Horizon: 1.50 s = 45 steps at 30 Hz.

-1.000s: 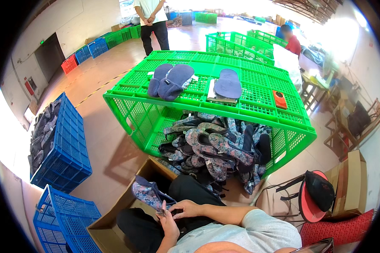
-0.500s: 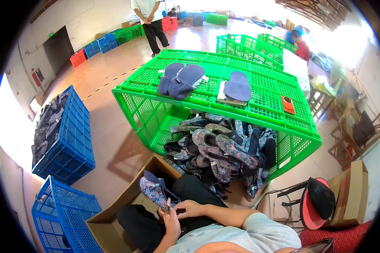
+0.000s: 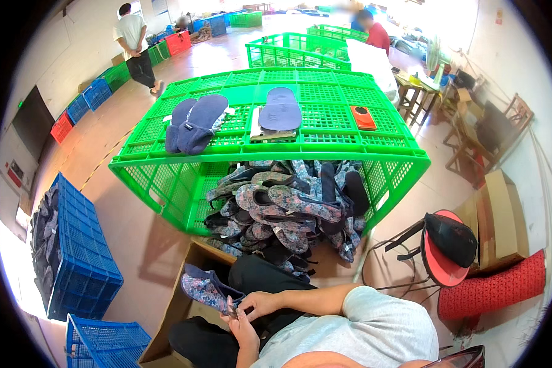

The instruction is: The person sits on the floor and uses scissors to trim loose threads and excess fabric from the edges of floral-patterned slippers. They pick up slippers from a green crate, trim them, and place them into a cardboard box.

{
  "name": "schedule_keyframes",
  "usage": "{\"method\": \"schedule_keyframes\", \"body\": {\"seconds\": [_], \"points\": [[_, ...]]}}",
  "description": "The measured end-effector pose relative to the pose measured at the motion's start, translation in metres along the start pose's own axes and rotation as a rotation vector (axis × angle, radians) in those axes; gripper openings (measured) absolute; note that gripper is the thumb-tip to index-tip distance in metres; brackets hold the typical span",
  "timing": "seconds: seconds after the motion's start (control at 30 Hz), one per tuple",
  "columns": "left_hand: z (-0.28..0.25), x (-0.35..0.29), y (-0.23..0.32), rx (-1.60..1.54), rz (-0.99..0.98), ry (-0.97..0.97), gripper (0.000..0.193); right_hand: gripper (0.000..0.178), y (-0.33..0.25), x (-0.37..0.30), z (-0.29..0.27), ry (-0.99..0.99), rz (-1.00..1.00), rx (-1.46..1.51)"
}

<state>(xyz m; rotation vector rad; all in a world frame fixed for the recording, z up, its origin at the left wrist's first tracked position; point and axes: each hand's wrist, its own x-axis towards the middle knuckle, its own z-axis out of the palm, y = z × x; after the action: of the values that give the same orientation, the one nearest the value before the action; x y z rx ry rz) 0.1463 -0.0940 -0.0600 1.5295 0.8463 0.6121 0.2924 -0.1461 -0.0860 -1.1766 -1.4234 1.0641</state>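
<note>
Floral fabric shoe point(image 3: 207, 291), blue/pink print w/ navy lining, soft & curved, was over cardbd. box point(image 3: 176, 311) nr its far edge; L hand point(image 3: 244, 330) gripped shoe's near end, R hand point(image 3: 262, 303) had fingertips bunched alongside, hold unclear; crate point(image 3: 325, 116) beyond = green plastic mesh

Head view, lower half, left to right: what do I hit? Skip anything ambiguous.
Loaded blue crate → floral slipper → left hand → right hand → red round seat with a black item on it.
</note>
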Motion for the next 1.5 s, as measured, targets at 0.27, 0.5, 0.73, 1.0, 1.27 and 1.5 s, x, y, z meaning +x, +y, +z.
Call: {"method": "schedule_keyframes", "body": {"seconds": [0.27, 0.5, 0.73, 1.0, 1.27, 1.5], "points": [[0.001, 0.001, 0.009, -0.074, 0.007, -0.029, 0.043, 0.029, -0.006, -0.001, 0.001, 0.026, 0.016, 0.044], [0.003, 0.003, 0.001, -0.218, -0.019, -0.007, 0.046, 0.03, -0.009, -0.003, 0.0, 0.05, 0.012, 0.026], [0.004, 0.0, 0.008, -0.168, -0.008, -0.021, 0.046, 0.032, -0.011, -0.003, -0.003, 0.041, 0.027, -0.014], [0.003, -0.001, 0.01, -0.167, -0.038, -0.021, 0.045, 0.029, -0.013, -0.004, -0.001, 0.038, 0.042, -0.007], [0.007, -0.001, 0.008, -0.157, -0.041, -0.016, 0.045, 0.027, -0.015, -0.008, -0.004, 0.051, 0.037, -0.006], [-0.01, 0.006, -0.038, -0.091, 0.001, 0.017, 0.046, 0.027, -0.003, 0.002, 0.0, 0.0, 0.026, -0.107]]}}
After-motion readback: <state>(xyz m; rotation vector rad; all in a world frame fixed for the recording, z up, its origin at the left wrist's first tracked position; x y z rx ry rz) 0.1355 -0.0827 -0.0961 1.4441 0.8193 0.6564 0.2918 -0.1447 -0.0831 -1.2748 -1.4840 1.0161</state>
